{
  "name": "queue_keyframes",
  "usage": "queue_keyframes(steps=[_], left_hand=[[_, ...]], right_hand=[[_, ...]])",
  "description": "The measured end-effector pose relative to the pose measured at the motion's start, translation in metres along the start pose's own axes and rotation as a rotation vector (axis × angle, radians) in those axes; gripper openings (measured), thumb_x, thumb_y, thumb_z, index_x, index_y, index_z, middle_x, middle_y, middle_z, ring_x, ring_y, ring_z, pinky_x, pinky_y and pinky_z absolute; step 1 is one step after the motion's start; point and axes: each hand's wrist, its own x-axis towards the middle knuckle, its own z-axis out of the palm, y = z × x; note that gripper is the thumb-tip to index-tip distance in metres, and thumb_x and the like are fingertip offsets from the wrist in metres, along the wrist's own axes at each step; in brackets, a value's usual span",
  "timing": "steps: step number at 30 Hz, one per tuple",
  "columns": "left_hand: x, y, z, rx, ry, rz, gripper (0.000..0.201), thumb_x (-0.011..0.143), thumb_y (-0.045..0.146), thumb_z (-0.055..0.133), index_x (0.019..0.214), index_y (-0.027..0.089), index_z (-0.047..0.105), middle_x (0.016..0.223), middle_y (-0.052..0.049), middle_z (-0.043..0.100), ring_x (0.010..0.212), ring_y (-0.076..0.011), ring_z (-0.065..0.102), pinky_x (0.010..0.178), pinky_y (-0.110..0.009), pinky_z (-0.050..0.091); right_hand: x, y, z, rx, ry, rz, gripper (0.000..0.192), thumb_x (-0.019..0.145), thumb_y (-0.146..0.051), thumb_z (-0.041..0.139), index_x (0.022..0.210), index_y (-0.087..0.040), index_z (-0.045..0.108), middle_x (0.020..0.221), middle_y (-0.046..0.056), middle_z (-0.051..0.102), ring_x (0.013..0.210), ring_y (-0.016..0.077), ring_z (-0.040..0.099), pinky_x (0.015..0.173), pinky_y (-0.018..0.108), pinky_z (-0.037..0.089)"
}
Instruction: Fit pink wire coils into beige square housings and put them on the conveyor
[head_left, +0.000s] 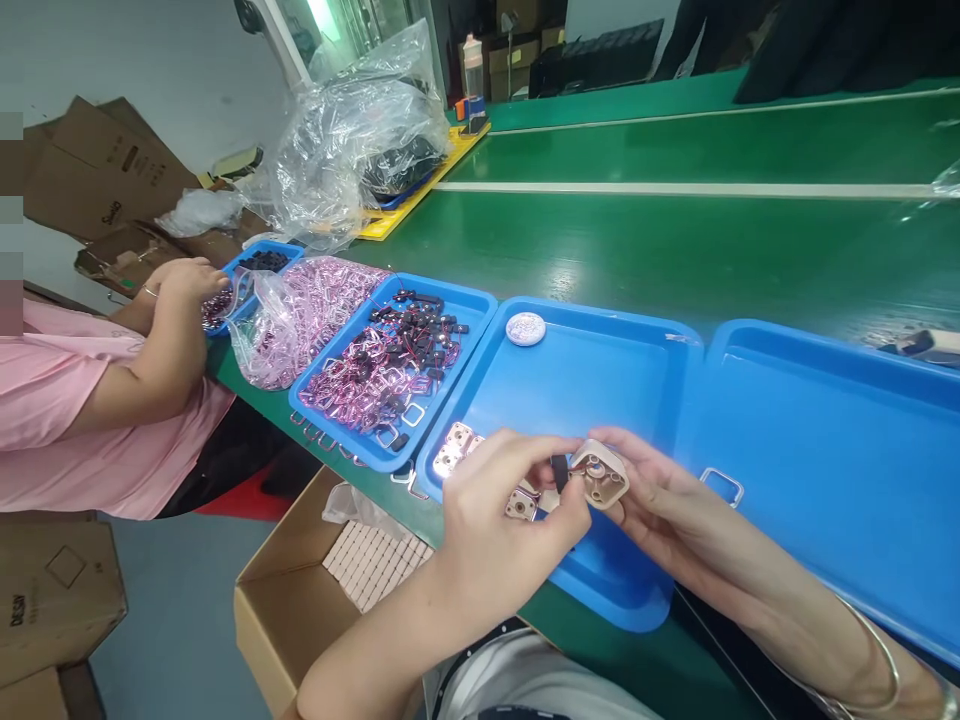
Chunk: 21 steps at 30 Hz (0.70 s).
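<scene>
Nearest to the view, the right hand (652, 490), with a bracelet (874, 640) on its wrist, has its fingers closed around a beige housing (600, 478), whose hollow side is visible. The left hand (499, 510) meets it, with finger and thumb clamped on a small black piece (559, 473) just at the housing's edge. Both things are above the near part of a blue tray (600, 370), where some small square pieces (454, 450) and a white oval (525, 329) lie. Beside the left forearm stands an open cardboard box (259, 610) with rows of pale blocks (371, 562). Farther left, another tray (480, 305) contains a tangled heap of pinkish loops and black parts (390, 365). Beyond it sits a co-worker in a pink top (60, 420), and farther away a clear plastic bag (330, 140) rests on a yellow board (457, 152)
</scene>
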Motion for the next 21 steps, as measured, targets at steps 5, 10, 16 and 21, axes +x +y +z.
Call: queue_keyframes(steps=[5, 10, 16, 21], left_hand=[[-0.002, 0.002, -0.003, -0.033, -0.046, 0.024, 0.018, 0.075, 0.005, 0.066, 0.091, 0.011, 0.068, 0.077, -0.004, 0.067, 0.066, -0.0091, 0.060, 0.063, -0.019, 0.050], [-0.005, -0.001, -0.006, 0.001, -0.062, -0.109, 0.017, 0.075, 0.007, 0.069, 0.089, 0.017, 0.068, 0.077, 0.001, 0.070, 0.060, -0.0065, 0.059, 0.058, -0.017, 0.047], [0.001, -0.006, -0.009, 0.014, -0.154, -0.052, 0.015, 0.073, 0.008, 0.068, 0.084, 0.019, 0.068, 0.089, 0.000, 0.069, 0.075, -0.0094, 0.062, 0.068, -0.020, 0.049], [0.008, -0.002, -0.014, 0.020, -0.227, -0.036, 0.015, 0.069, 0.015, 0.076, 0.068, 0.018, 0.062, 0.091, -0.001, 0.068, 0.083, -0.0131, 0.063, 0.076, -0.026, 0.048]], right_hand=[[-0.002, 0.001, -0.001, -0.034, 0.003, -0.029, 0.021, 0.083, -0.027, 0.071, 0.104, -0.027, 0.066, 0.093, 0.001, 0.071, 0.087, 0.0113, 0.065, 0.084, 0.020, 0.049], [0.001, 0.003, -0.003, -0.096, -0.012, -0.031, 0.024, 0.081, -0.030, 0.073, 0.104, -0.027, 0.064, 0.091, 0.001, 0.071, 0.084, 0.0122, 0.065, 0.080, 0.021, 0.049], [0.001, 0.004, -0.003, -0.115, -0.033, -0.038, 0.021, 0.084, -0.031, 0.070, 0.103, -0.025, 0.065, 0.089, 0.001, 0.072, 0.082, 0.0126, 0.064, 0.080, 0.024, 0.049], [-0.003, 0.003, -0.002, -0.117, -0.054, -0.004, 0.021, 0.086, -0.032, 0.068, 0.105, -0.025, 0.065, 0.086, 0.000, 0.071, 0.081, 0.0122, 0.064, 0.078, 0.022, 0.048]])
